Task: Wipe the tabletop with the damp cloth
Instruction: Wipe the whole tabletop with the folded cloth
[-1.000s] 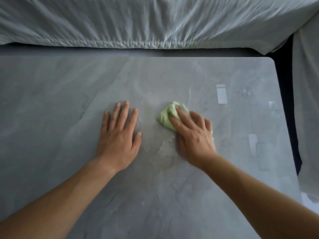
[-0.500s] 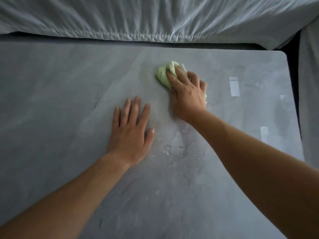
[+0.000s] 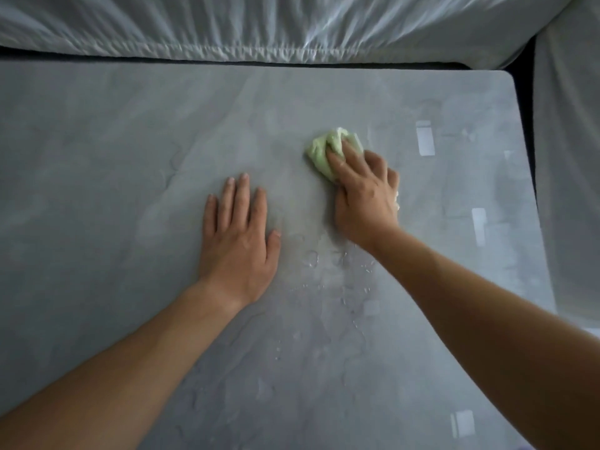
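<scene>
**Views:** one, head-worn and wide-angle.

**Position:** above the near side of the grey worktop (image 3: 97,164), at the wearer's head.

**Facing:** forward and steeply down, toward the far edge.

**Coverage:** the far edge runs across the upper frame, bowed by the lens. The rounded far right corner and the right edge are both in shot. The left and near edges fall outside the frame. White creased fabric (image 3: 292,24) fills the strip beyond the far edge.

**Range:** close — both forearms enter from the bottom corners. The left hand (image 3: 238,241) lies flat near frame centre. The right hand (image 3: 367,196), fingers curled over the green cloth (image 3: 321,151), sits just right of centre.
</scene>
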{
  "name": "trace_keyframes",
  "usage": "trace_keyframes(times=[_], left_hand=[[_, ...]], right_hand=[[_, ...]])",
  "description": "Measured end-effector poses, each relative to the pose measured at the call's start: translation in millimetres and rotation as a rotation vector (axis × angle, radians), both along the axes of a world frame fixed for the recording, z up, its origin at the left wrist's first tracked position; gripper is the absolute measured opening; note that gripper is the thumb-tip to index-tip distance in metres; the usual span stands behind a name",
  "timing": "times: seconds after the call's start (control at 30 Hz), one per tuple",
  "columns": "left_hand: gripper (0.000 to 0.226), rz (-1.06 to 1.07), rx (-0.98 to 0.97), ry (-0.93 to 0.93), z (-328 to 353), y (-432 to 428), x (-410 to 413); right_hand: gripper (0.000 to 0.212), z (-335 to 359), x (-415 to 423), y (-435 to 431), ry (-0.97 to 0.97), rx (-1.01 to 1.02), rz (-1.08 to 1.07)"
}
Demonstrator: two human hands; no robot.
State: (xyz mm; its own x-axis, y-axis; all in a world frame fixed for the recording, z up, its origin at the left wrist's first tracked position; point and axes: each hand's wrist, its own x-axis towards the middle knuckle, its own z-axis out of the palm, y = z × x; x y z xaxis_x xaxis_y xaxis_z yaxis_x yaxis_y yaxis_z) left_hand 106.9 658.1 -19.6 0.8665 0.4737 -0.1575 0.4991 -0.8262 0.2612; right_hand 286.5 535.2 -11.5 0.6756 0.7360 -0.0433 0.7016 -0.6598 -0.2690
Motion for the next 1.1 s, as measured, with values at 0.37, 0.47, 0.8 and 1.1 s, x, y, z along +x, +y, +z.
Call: trace_keyframes(times=[0.37, 0.47, 0.8, 1.1], left_hand=[[0.069, -0.043, -0.011, -0.018, -4, -16, -18], [0.070, -0.030, -0.023, -0.034, -3, -16, -17], [0.074, -0.019, -0.071, -0.180, -8, -13, -21], [0.073, -0.090, -0.024, -0.109, -9, -12, -25]], right_hand=[[0.058, -4, -38, -48, -0.011, 0.053, -0.128], [0.056, -3, -92, -56, -0.005, 0.072, -0.008], [0.060, -9, -64, 16, -0.027, 0.043, 0.016], [0.057, -9, -43, 11, -0.015, 0.036, 0.072]])
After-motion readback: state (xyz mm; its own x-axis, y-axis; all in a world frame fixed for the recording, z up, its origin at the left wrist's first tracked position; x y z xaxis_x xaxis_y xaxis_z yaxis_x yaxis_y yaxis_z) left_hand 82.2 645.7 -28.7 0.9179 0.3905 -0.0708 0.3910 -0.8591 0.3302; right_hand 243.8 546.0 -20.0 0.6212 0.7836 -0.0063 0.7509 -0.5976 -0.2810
